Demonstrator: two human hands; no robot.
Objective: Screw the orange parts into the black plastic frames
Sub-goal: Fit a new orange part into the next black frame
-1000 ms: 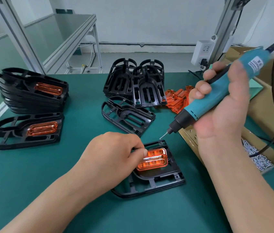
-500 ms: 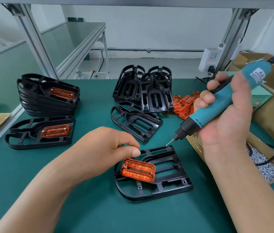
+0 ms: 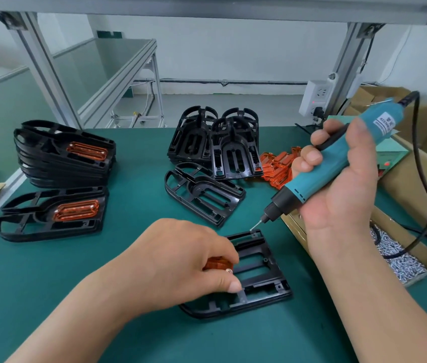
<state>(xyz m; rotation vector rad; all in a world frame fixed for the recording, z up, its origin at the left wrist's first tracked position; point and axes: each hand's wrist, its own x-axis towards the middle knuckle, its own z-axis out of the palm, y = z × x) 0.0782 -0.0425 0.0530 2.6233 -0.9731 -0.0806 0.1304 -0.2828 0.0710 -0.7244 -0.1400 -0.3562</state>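
My left hand [image 3: 178, 260] pinches an orange part [image 3: 219, 263] over the black frame [image 3: 259, 273] lying flat on the bench [image 3: 50, 284], fingers curled over it so I can settle it into its seat; most of the part is hidden beneath them. My right hand [image 3: 343, 184] is wrapped tight around the driver [image 3: 319, 174], tip held just above the frame's far edge, ready and clear. Screws [image 3: 401, 263] sit in a box near my right wrist.
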